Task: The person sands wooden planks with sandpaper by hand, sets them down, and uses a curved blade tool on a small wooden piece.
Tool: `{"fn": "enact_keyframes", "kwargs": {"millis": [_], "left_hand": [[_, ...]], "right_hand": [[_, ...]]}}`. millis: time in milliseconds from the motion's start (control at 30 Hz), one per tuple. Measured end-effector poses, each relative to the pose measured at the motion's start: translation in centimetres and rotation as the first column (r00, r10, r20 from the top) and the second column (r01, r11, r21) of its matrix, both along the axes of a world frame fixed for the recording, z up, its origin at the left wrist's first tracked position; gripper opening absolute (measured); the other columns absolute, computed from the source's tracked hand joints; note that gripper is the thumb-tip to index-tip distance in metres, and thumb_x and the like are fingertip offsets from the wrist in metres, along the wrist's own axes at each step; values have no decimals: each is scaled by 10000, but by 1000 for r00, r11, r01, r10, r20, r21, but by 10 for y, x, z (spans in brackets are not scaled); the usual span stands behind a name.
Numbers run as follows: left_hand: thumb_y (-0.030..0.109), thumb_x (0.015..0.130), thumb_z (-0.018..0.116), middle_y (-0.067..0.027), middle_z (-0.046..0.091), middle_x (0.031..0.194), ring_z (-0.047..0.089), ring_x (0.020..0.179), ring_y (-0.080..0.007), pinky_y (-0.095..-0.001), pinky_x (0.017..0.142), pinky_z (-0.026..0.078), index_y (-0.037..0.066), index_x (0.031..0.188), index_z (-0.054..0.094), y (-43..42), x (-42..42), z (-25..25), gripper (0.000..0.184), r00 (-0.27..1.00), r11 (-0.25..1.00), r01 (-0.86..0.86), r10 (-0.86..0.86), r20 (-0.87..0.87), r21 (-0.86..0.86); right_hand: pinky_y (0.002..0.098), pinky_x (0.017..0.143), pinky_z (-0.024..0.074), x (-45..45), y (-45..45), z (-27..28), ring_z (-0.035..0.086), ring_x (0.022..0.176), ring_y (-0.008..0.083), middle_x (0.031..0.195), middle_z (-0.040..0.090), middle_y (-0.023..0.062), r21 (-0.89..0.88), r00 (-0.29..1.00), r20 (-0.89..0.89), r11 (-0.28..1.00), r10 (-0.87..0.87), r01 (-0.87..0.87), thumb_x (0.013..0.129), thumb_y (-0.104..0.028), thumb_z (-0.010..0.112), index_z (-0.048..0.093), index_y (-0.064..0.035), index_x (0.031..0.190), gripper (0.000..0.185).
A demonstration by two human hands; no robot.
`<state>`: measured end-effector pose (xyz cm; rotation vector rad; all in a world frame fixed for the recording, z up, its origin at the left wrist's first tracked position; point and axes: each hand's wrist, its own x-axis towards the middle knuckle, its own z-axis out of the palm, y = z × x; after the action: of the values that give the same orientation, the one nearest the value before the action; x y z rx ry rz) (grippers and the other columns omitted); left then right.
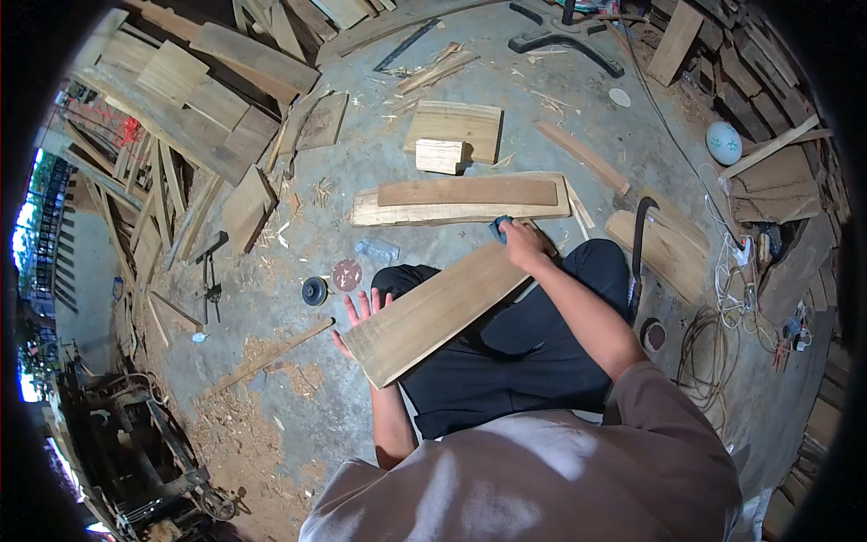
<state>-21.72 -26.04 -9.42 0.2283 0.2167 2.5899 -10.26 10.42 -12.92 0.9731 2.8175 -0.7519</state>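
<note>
A concrete floor (302, 257) is strewn with wood shavings (322, 190). Across a dark-trousered lap (524, 388), a wooden board (442, 312) is laid slantwise. Beyond it, a long pale plank (365, 212) is topped by a narrower brown strip (470, 192). At the board's near-left end, the left hand (359, 318) is spread wide, partly hidden beneath; by the right hand (526, 242), at its far-right end, a teal pad (499, 230) is gripped.

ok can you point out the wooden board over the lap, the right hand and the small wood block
wooden board (442, 307): head view, middle of its broad upper face
right hand (526, 244): head view, back of the hand
small wood block (438, 159): head view, the pale side facing the person
</note>
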Motion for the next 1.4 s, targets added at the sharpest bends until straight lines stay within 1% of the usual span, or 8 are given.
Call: {"fn": "enact_keyframes", "kwargs": {"millis": [367, 600, 700, 800, 1000, 1167, 1233, 1400], "left_hand": [[687, 904, 427, -158, 470, 1468, 337, 1423, -414, -656, 1191, 113, 188, 1517, 359, -3, -3, -2, 793, 999, 999, 31, -30, -34, 35], [690, 909, 406, -150, 450, 1487, 341, 1421, -408, -647, 1192, 128, 192, 1530, 340, -2, -2, -2, 798, 999, 998, 23, -22, -28, 50], [686, 906, 412, -153, 343, 1565, 254, 1466, -401, -648, 1193, 111, 199, 1554, 295, -2, -1, -3, 819, 999, 1000, 12, -12, -43, 16], [679, 897, 439, -135, 118, 1659, 86, 1520, -380, -647, 1195, 76, 207, 1583, 226, 3, 1, 11, 859, 999, 996, -32, 31, -17, -80], [681, 884, 467, -128, 101, 1664, 82, 1521, -378, -648, 1193, 70, 208, 1586, 215, 2, 0, 15, 883, 999, 991, -33, 28, -40, -132], [687, 893, 436, -103, 92, 1669, 50, 1525, -373, -624, 1203, 16, 238, 1581, 249, 2, 2, 11, 842, 998, 997, -24, 20, -59, -70], [694, 896, 420, -99, 94, 1670, 35, 1527, -371, -624, 1203, -13, 252, 1576, 271, 8, 9, 25, 824, 999, 996, -52, 52, 0, -72], [703, 900, 401, -107, 98, 1668, 40, 1526, -377, -632, 1200, 2, 250, 1578, 260, 10, 10, 22, 827, 996, 987, -86, 85, -11, -137]], "right_hand": [[622, 1045, 363, 7, 29, -25, 465, 1286, 329, 1302, 517, 106, 40, 927, 126, 935, -354, 352, 1002, -265, 509, 627, -250, 1262, 286], [572, 1100, 336, 8, 14, 12, 349, 1380, 333, 1442, 397, 98, -6, 932, 271, 968, -241, 252, 916, -189, 553, 552, -294, 1403, 498], [515, 1110, 346, 7, 1, 21, 365, 1363, 364, 1430, 416, 119, -74, 972, 197, 987, -125, 142, 886, -174, 561, 552, -277, 1406, 530], [496, 1017, 427, 3, -33, 13, 485, 1207, 380, 1347, 494, 158, 56, 991, -32, 991, 127, -125, 918, -266, 519, 576, -227, 1382, 469], [483, 675, 527, -11, -147, 82, 610, 928, 336, 1093, 520, 150, 47, 825, -380, 899, 419, -435, 926, -170, 530, 567, -74, 1330, 417], [471, 837, 500, -10, -224, 121, 584, 1010, 316, 1055, 556, 111, -116, 657, -633, 788, 410, -604, 900, -204, 624, 613, -134, 1313, 419], [472, 941, 440, -5, -246, 129, 532, 1093, 300, 1081, 545, 106, -27, 527, -674, 695, 518, -718, 883, -203, 638, 624, -138, 1310, 432], [482, 1119, 297, -9, -251, 135, 408, 1334, 299, 1338, 511, 102, 82, 482, -702, 732, 524, -676, 883, -181, 627, 633, -122, 1287, 409]]}}
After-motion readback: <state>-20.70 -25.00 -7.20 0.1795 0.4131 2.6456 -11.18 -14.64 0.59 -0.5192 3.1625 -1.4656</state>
